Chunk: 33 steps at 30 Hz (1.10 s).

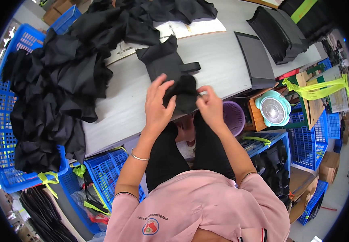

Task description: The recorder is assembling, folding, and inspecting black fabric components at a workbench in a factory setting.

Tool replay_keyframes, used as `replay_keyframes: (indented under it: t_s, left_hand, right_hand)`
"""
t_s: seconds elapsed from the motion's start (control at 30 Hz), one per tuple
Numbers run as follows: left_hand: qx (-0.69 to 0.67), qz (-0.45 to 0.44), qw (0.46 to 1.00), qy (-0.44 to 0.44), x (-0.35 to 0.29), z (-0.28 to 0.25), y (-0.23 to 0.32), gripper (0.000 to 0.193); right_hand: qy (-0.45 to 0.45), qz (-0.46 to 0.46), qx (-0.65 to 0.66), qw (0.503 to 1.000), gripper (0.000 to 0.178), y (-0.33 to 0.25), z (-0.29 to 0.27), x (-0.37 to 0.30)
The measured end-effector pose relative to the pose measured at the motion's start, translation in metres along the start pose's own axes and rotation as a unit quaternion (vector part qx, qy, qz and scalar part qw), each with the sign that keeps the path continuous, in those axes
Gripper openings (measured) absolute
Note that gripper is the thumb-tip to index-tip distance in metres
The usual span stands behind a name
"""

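Note:
A black fabric bag with a strap loop lies at the near edge of the grey-white table, its near part bunched and folded over. My left hand is over the left side of this bunched part, fingers spread apart and not wrapped round anything. On the other side, my right hand is closed in a pinch at the right edge of the bag's dark cloth. The exact grip is partly hidden by my fingers.
A large heap of black fabric pieces spills over a blue basket at left. Flat dark panels and a stack lie at right. A purple bin and a turquoise fan stand beyond the table's near edge.

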<state>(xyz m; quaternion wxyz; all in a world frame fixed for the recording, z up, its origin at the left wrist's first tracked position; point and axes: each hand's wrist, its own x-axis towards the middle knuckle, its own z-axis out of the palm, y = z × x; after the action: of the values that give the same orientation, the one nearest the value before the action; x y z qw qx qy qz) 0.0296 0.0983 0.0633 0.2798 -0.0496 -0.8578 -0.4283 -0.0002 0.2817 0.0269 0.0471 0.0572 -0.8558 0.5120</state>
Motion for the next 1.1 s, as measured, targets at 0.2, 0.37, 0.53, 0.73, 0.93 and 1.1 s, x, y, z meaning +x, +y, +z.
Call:
replay_keyframes:
  t_s: [0.2, 0.37, 0.53, 0.73, 0.93, 1.1]
  left_hand:
    - [0.083, -0.122, 0.989, -0.021, 0.022, 0.031, -0.067, 0.017]
    - [0.022, -0.114, 0.993, 0.003, 0.03, 0.031, -0.049, 0.025]
    - [0.049, -0.043, 0.992, 0.111, 0.007, 0.025, 0.016, 0.039]
    - [-0.283, -0.142, 0.946, -0.063, -0.037, 0.036, 0.053, 0.043]
    - [-0.55, -0.269, 0.757, -0.227, -0.065, 0.047, 0.059, 0.099]
    - [-0.662, -0.336, 0.647, -0.174, -0.098, 0.048, 0.028, 0.11]
  right_hand:
    - [0.015, 0.03, -0.077, 0.996, 0.025, 0.015, -0.039, 0.025]
    - [0.315, -0.192, -0.342, 0.864, 0.03, 0.074, -0.13, 0.1]
    - [0.157, -0.099, -0.427, 0.885, 0.029, 0.117, -0.163, 0.13]
    - [0.278, -0.087, -0.316, 0.903, 0.022, 0.101, -0.173, 0.115]
    - [0.181, -0.237, -0.199, 0.934, 0.013, -0.028, -0.111, -0.033]
    - [-0.153, -0.073, 0.138, 0.976, 0.012, -0.052, -0.082, -0.122]
